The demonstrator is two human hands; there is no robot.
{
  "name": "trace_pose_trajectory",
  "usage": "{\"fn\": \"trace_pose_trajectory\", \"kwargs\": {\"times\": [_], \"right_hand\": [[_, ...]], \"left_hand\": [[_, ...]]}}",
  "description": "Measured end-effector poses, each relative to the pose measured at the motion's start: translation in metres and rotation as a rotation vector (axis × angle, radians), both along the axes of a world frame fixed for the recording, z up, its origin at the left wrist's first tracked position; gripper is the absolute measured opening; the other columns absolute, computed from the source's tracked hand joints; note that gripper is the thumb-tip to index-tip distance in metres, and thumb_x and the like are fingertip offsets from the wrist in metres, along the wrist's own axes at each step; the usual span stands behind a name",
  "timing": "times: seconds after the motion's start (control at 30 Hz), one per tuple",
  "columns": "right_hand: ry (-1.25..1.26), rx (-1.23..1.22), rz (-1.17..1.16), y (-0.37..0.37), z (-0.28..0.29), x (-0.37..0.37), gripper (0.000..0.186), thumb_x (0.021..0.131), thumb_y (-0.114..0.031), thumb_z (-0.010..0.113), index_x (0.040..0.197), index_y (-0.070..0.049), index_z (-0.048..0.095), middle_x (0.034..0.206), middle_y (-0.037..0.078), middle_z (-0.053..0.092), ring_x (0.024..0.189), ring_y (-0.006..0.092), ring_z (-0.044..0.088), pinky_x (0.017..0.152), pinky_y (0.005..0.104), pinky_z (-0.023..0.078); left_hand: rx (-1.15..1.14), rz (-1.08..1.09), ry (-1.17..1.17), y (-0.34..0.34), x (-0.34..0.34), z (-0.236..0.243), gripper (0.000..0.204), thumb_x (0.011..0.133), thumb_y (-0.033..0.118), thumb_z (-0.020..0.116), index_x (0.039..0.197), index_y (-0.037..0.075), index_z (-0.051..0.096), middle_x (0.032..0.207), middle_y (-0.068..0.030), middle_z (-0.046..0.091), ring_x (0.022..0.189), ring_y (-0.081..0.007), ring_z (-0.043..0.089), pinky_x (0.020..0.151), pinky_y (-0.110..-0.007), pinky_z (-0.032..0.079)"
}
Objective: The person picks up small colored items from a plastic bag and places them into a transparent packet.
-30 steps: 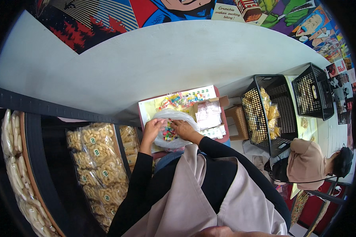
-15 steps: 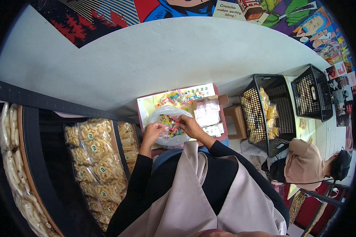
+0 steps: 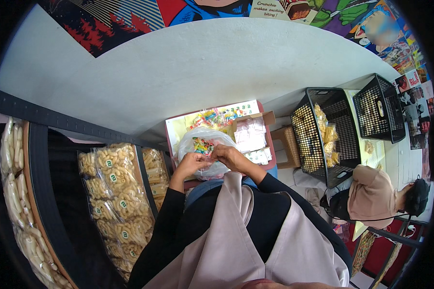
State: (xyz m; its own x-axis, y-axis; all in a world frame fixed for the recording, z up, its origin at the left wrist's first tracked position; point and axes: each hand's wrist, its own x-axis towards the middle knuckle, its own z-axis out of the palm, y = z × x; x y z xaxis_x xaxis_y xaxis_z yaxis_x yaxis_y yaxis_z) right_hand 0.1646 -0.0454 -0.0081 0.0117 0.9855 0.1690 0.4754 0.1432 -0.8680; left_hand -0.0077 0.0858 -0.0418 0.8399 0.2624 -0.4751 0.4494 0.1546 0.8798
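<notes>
My left hand [image 3: 192, 164] and my right hand [image 3: 230, 157] meet over the near side of a translucent white plastic bag [image 3: 185, 144]. Its mouth gapes, showing many small multicoloured pieces [image 3: 204, 146] inside. Fingers of both hands are pinched together, nearly touching. Something thin and clear seems to be between them, too small to make out. Just beyond the bag lies a pile of colourful small packets [image 3: 210, 118]. To the right of the bag, an open cardboard box [image 3: 267, 118] holds pale pinkish flat packets [image 3: 250, 134].
Racks at left hold bagged ring-shaped snacks [image 3: 123, 192] and long pale bagged snacks [image 3: 14, 192]. Black crates stand at right, one [image 3: 349, 130] with yellow snack bags [image 3: 329, 139], another [image 3: 378, 111] behind it. A co-worker [image 3: 373, 197] in a beige top sits at far right.
My hands have come closer together. My left hand has moved slightly right and nearer to me, and my right hand slightly nearer to me.
</notes>
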Motion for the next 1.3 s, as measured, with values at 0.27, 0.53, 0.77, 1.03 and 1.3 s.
{"fn": "trace_pose_trajectory", "kwargs": {"times": [0.27,0.53,0.77,1.03,1.3], "right_hand": [[0.112,-0.239,-0.092,-0.018,-0.005,-0.006,0.011,0.081,0.0,0.063,0.09,0.0,0.057,0.081,0.012,0.064,0.078,0.0222,0.063,0.069,0.0331,0.049],[0.211,-0.453,-0.342,-0.006,-0.015,-0.001,0.014,0.086,-0.01,0.063,0.094,0.0,0.057,0.077,0.01,0.061,0.076,0.0101,0.059,0.068,0.0265,0.048],[-0.151,-0.242,-0.18,-0.004,-0.053,-0.011,0.032,0.077,-0.005,0.065,0.108,-0.002,0.058,0.101,0.017,0.06,0.092,0.0316,0.061,0.08,0.0389,0.049],[-0.432,-0.65,-0.084,-0.024,-0.061,-0.004,0.046,0.068,-0.014,0.07,0.111,-0.006,0.055,0.11,0.018,0.055,0.1,0.0338,0.059,0.082,0.0438,0.049],[-0.534,-0.337,-0.096,-0.01,-0.085,-0.014,0.034,0.075,-0.009,0.06,0.109,-0.006,0.058,0.108,0.016,0.054,0.098,0.0322,0.057,0.083,0.0408,0.049]], "left_hand": [[-0.23,0.066,0.016,-0.025,-0.015,-0.005,0.022,0.085,0.011,0.066,0.102,-0.004,0.065,0.093,-0.0084,0.067,0.079,-0.0129,0.063,0.07,-0.026,0.052],[0.312,0.102,-0.082,-0.029,-0.038,-0.006,0.02,0.083,0.015,0.067,0.094,-0.002,0.067,0.103,-0.0115,0.063,0.08,-0.0166,0.064,0.064,-0.028,0.053],[0.184,-0.134,0.128,-0.042,-0.041,-0.012,0.02,0.082,0.019,0.068,0.089,0.0,0.067,0.076,-0.0086,0.066,0.068,-0.0129,0.062,0.063,-0.029,0.049],[0.258,-0.193,0.029,-0.044,-0.046,-0.028,0.021,0.083,0.021,0.066,0.09,0.002,0.068,0.072,-0.0085,0.066,0.064,-0.014,0.06,0.06,-0.03,0.047],[0.236,-0.245,0.109,-0.041,-0.039,-0.028,0.02,0.083,0.021,0.066,0.091,0.003,0.068,0.073,-0.009,0.066,0.066,-0.0149,0.061,0.062,-0.03,0.047]]}}
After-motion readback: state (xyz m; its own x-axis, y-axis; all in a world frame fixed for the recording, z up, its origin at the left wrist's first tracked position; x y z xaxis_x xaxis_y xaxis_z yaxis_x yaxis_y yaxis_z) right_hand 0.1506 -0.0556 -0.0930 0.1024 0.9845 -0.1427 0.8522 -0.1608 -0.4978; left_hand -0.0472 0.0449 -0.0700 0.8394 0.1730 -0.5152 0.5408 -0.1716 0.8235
